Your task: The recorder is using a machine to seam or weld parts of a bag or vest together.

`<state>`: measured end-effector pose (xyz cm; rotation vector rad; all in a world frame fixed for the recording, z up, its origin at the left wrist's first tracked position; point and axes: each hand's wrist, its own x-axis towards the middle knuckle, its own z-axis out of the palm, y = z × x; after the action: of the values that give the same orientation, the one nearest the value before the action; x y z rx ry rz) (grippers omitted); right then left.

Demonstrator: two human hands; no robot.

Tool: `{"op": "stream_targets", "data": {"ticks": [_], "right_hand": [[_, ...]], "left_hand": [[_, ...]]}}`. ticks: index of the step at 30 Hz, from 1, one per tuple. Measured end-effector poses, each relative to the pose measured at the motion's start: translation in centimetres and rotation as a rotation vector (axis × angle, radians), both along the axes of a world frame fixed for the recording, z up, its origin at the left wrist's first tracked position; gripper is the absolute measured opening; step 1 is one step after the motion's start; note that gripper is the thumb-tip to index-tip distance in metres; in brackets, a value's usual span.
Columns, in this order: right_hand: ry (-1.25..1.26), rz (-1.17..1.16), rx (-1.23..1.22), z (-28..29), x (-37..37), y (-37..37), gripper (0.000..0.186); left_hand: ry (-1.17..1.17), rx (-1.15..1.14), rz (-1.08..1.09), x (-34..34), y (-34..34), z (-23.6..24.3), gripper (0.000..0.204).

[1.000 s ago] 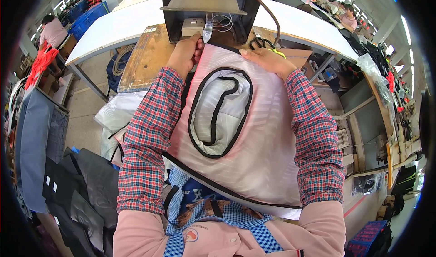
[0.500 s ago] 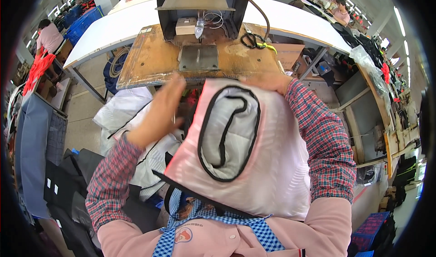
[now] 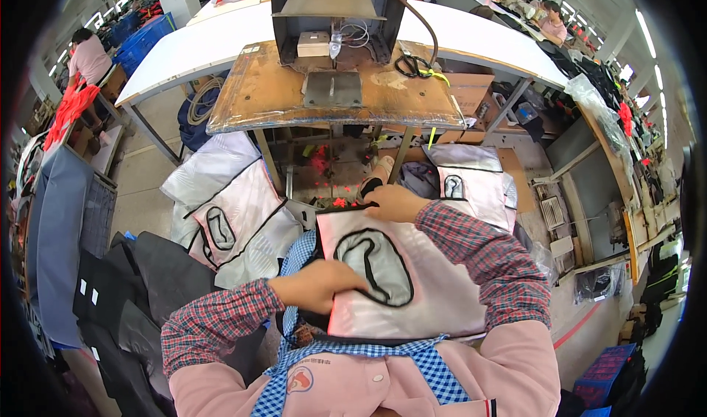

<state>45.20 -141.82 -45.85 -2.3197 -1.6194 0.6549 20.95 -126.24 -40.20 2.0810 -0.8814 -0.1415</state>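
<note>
A pale white-pink sewn fabric piece (image 3: 442, 299) with black binding lies across my lap. Its oval opening (image 3: 406, 277) is edged in black and shows grey-white cloth inside. My left hand (image 3: 320, 286) is closed on the left edge, its thumb reaching to the oval's binding; its other fingertips are hidden behind the cloth. At the far black-bound edge, my right hand (image 3: 398, 202) grips the same piece with bent fingers.
Ahead stands a wooden machine table (image 3: 265, 86) with a metal plate (image 3: 333, 90) and black-handled scissors (image 3: 414, 66). Similar fabric pieces (image 3: 247, 185) hang at left, with another pile (image 3: 479, 189) at right. Black sheets (image 3: 140, 284) lie near left. Two people sit working farther off.
The fabric piece has come down and nearer, away from the table edge. My left hand, formerly raised and apart, now holds its left edge. My right hand moved nearer with the piece.
</note>
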Motion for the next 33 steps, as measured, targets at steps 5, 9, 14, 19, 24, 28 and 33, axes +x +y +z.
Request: {"op": "stream_targets", "data": {"ticks": [5, 9, 14, 19, 24, 28, 33], "right_hand": [[0.301, 0.066, 0.005, 15.1, -5.5, -2.4, 0.045], [-0.124, 0.127, 0.215, 19.7, -9.0, -5.9, 0.052], [-0.614, -0.123, 0.489, 13.6, -8.3, -6.5, 0.022], [-0.478, -0.226, 0.561, 11.4, -4.0, -5.5, 0.021], [-0.312, -0.273, 0.615, 11.5, 0.2, -3.2, 0.031], [-0.256, -0.306, 0.624, 12.8, 2.8, -0.3, 0.034], [-0.297, -0.285, 0.544, 14.3, 6.0, 2.6, 0.042]], "left_hand": [[0.38, -0.433, 0.318, 4.2, 2.0, -0.7, 0.039], [0.602, -0.712, 0.277, 9.0, 4.4, -2.9, 0.024], [1.015, -0.925, 0.444, 10.5, 0.1, 3.0, 0.032], [0.978, -0.773, 0.537, 11.1, 0.8, 1.0, 0.032], [0.621, -0.774, 0.488, 11.9, 4.1, 6.7, 0.033], [0.43, -0.567, 0.691, 14.4, 6.5, 9.1, 0.037], [0.443, -0.58, 0.827, 19.1, 9.0, 8.9, 0.034]]}}
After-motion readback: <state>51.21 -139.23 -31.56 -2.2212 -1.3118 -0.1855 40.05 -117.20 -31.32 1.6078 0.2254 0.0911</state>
